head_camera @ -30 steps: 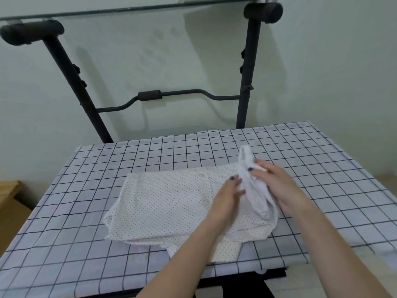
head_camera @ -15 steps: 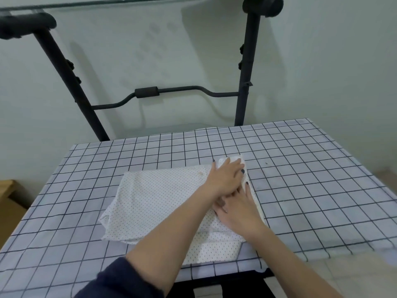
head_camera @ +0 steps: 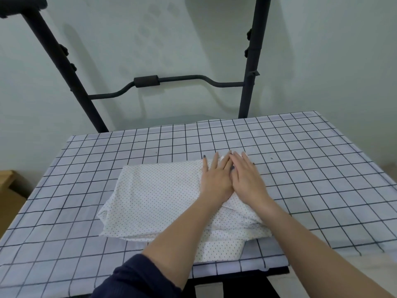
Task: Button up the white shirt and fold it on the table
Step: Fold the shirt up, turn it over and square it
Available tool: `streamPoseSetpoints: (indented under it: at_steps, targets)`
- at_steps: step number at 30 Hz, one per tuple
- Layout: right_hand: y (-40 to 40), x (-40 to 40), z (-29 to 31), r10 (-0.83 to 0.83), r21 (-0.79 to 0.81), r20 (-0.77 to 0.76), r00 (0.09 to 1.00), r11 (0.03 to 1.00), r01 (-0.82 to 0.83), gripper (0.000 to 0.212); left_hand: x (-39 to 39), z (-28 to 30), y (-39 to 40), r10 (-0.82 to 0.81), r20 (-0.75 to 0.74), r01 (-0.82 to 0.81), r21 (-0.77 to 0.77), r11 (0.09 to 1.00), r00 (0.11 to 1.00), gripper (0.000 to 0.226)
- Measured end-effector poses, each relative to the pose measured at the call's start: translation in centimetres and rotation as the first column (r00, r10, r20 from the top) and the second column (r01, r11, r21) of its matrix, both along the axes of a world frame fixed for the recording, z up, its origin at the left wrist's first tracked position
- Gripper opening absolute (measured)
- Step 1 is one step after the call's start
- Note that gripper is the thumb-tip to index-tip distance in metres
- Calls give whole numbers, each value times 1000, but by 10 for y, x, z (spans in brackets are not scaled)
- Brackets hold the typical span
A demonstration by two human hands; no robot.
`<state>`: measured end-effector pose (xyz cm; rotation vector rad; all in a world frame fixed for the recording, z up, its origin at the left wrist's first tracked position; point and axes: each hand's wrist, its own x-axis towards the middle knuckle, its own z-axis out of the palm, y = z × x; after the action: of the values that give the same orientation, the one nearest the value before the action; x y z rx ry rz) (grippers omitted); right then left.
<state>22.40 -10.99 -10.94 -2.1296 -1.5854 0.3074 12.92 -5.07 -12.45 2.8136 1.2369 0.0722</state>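
The white shirt [head_camera: 154, 198] with small dark dots lies folded into a thick, roughly rectangular stack on the table [head_camera: 311, 168], near its front edge. Both of my hands rest flat on the shirt's far right part, side by side and touching. My left hand [head_camera: 216, 179] lies palm down with its fingers spread toward the far edge of the stack. My right hand [head_camera: 247, 177] presses flat beside it, fingers together. Neither hand grips any cloth. A lower layer of the shirt sticks out at the front right [head_camera: 221, 250].
A checked white cloth with black grid lines covers the table. Behind the table stands a black metal frame [head_camera: 148, 81] against a pale wall. A wooden piece of furniture [head_camera: 8, 190] sits low at the left. The table's front edge is close to my body.
A second ago my right hand held up a bunched fold of shirt. That fold was laid onto the stack, and both hands have moved to lie flat side by side on it.
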Motion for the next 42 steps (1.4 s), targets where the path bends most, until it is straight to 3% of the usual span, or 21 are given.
streamPoseSetpoints:
  at_steps: [9,20,24,27,31,34,39,42]
  targets:
    - [-23,7,-22,6,-70,177,984,998,7,55,0,4,0,19,23,-18,-40,999,1000,54]
    - [-45,6,-23,30,-116,217,976,993,-5,67,-35,3,-17,2,82,4,-62,998,997,53]
    - [-44,5,-17,41,-153,276,960,988,2,70,-91,3,-9,180,147,-181,-8,983,973,53]
    - [-42,-2,-14,49,-139,300,953,990,-7,80,-147,-2,8,350,144,-355,8,935,926,56]
    - [-30,-22,-8,77,-142,268,960,989,-40,65,-201,-3,21,495,187,-499,-30,866,848,56]
    - [-20,-38,-8,106,-172,263,959,983,-62,60,-223,5,24,628,259,-613,-146,776,734,57]
    - [-16,-43,-8,112,-204,302,947,978,-51,59,-240,25,31,727,359,-645,-337,686,585,61]
    - [-17,-43,-8,126,-199,306,944,978,-66,66,-247,40,37,791,219,-647,-472,599,572,56]
